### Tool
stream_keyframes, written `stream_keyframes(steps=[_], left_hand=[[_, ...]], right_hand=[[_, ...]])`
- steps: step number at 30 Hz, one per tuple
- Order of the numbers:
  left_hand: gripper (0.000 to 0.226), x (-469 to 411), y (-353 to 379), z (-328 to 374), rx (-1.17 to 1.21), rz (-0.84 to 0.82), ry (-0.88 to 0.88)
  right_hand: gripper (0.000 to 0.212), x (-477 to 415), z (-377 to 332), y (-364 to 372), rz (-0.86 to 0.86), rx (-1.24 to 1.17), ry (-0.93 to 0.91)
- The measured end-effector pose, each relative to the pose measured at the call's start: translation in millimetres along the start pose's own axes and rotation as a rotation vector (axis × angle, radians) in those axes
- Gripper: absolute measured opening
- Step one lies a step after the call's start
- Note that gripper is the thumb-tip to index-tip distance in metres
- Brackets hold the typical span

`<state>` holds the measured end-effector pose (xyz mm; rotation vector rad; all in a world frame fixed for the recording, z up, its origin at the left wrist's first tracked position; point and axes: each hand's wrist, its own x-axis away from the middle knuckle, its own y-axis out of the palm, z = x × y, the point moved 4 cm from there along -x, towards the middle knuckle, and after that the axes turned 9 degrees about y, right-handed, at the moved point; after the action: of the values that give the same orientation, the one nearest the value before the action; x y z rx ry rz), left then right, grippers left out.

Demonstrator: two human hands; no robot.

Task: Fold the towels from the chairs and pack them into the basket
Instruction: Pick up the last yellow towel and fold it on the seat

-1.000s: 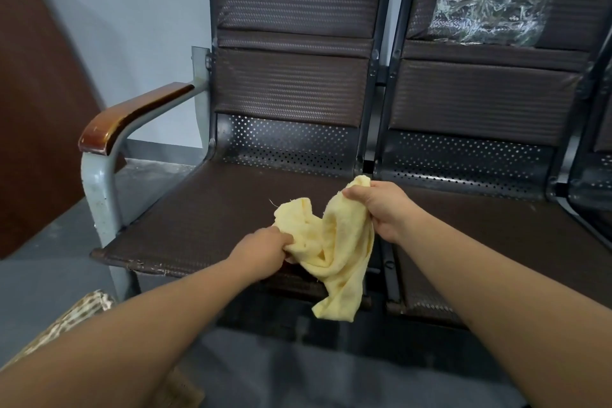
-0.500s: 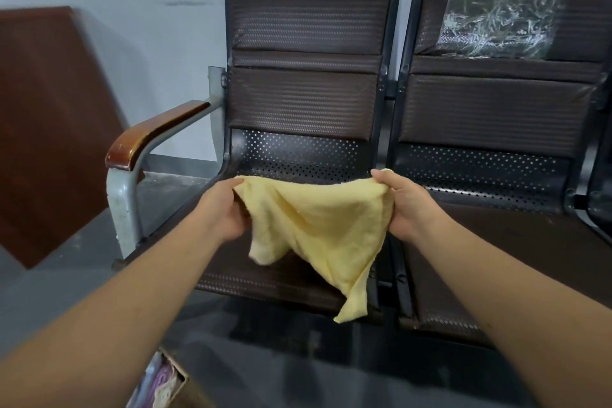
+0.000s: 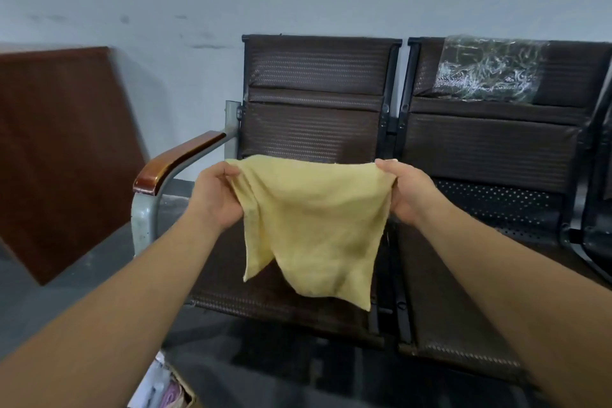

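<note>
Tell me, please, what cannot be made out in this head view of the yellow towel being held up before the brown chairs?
1. Head view: the tan-rimmed basket is cut off by the bottom edge; its contents are unclear.
2. The pale yellow cloth towel hides the fingers behind it of the left hand and right hand.
3. The right edge cuts off a third dark metal chair.

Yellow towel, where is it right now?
In the head view the towel hangs mid-frame, held up by its top corners between the left hand and the right hand, in front of the armrest chair.
</note>
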<state>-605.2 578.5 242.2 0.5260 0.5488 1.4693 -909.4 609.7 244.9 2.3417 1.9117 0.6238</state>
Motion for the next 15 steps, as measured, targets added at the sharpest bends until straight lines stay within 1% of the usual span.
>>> stream_keyframes(steps=[2, 4, 5, 7, 9, 10, 11, 12, 14, 15], left_hand=[[0.036, -6.5, 17.3, 27.5, 0.027, -0.024, 0.085], [0.039, -13.4, 33.9, 54.3, 0.053, -0.042, 0.183], [0.038, -14.6, 40.1, 64.2, 0.062, -0.043, 0.205], [0.045, -9.0, 51.2, 77.6, 0.059, -0.061, 0.170], [0.048, 1.3, 55.7, 84.1, 0.051, -0.101, 0.118], [0.043, 6.9, 56.7, 84.6, 0.045, -0.119, 0.096], [0.037, 12.6, 58.0, 83.6, 0.049, -0.122, 0.072], [0.036, 17.2, 59.2, 80.8, 0.047, -0.107, 0.048], [0.043, 18.6, 59.7, 72.5, 0.022, -0.077, 0.025], [0.044, 17.9, 58.0, 68.0, -0.006, -0.051, 0.012]], right_hand=[[0.012, 2.1, -36.1, 6.4, -0.025, -0.079, -0.081], [0.020, 4.9, -64.2, 12.9, -0.059, -0.133, -0.125], [0.026, 7.5, -72.1, 15.6, -0.083, -0.142, -0.125], [0.036, 11.2, -82.2, 19.4, -0.148, -0.127, -0.115], [0.033, 17.3, -85.1, 22.1, -0.205, -0.122, -0.099], [0.029, 19.4, -84.3, 22.6, -0.216, -0.132, -0.086], [0.027, 21.7, -82.5, 22.0, -0.209, -0.154, -0.070], [0.033, 21.7, -78.8, 20.6, -0.184, -0.184, -0.044], [0.048, 19.4, -70.2, 17.7, -0.131, -0.222, 0.014], [0.049, 18.2, -65.4, 15.2, -0.093, -0.230, 0.031]])
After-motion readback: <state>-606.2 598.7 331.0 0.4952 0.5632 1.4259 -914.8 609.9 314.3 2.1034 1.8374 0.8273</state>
